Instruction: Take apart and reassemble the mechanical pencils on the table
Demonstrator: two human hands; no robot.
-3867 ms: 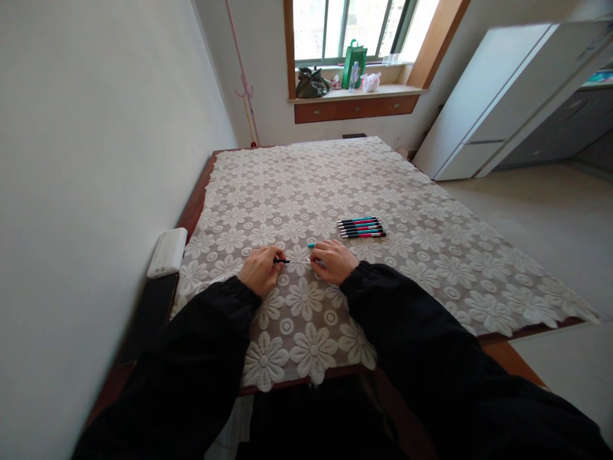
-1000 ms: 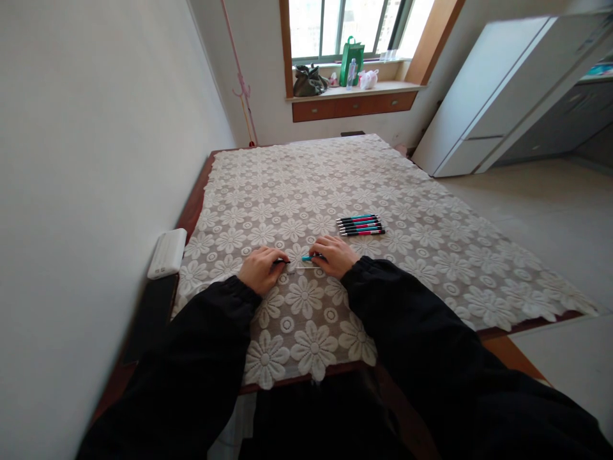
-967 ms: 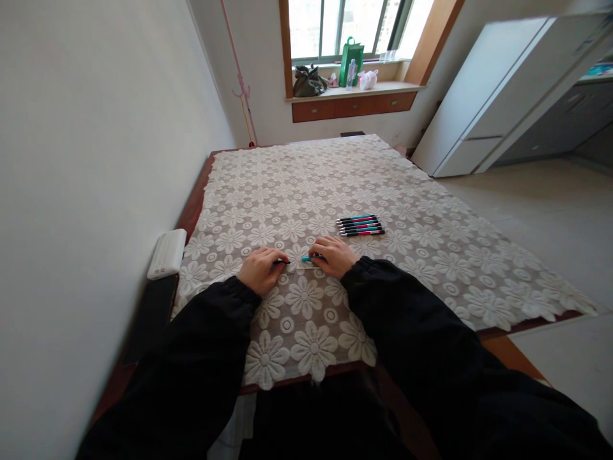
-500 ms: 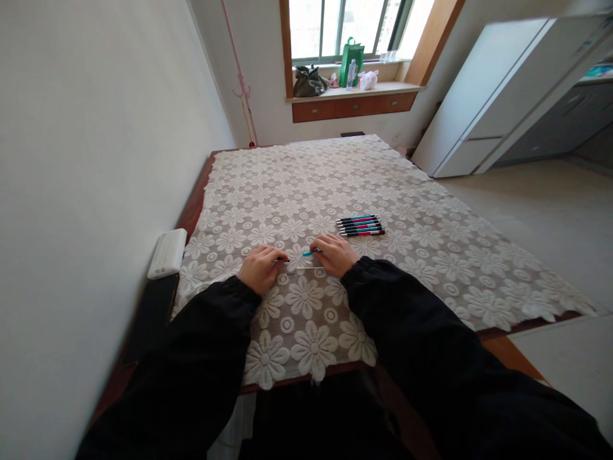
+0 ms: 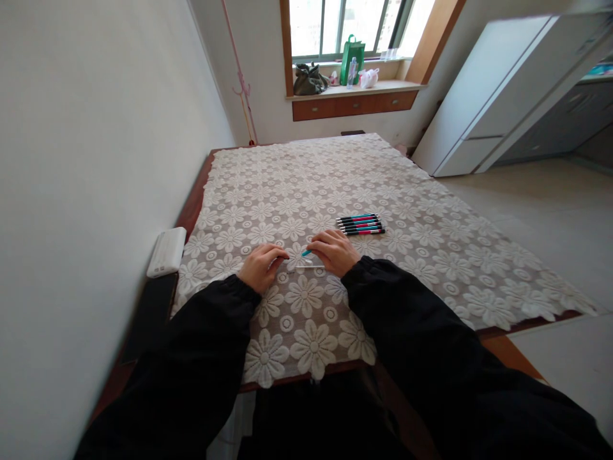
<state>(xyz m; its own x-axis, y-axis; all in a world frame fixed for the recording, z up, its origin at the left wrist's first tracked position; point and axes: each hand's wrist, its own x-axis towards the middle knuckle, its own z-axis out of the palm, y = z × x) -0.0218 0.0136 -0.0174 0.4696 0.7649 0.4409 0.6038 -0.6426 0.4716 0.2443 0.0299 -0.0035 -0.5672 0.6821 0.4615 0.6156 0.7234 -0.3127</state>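
Note:
My right hand (image 5: 334, 251) is closed on a teal pen barrel (image 5: 305, 253), whose end pokes out to the left of the fingertips. To its left, my left hand (image 5: 262, 265) pinches a small dark pen part (image 5: 286, 257), mostly hidden by the fingers. On the cloth just below the right hand lies a thin white stick (image 5: 310, 267), perhaps a pen refill. Beyond that hand, several pens (image 5: 360, 224) in black, teal and red lie side by side in a row.
A flowered lace tablecloth (image 5: 306, 295) covers the table. At the left edge, a white box-like device (image 5: 167, 252) sits by the wall, beside a dark flat panel (image 5: 151, 317). The far windowsill holds a green bag (image 5: 352, 61) and a dark bag (image 5: 310, 80). A white fridge (image 5: 488, 96) stands at right.
The teal barrel has tilted, its free end pointing lower toward the left, as the right fingers shift slightly. My left hand stays nearly in place.

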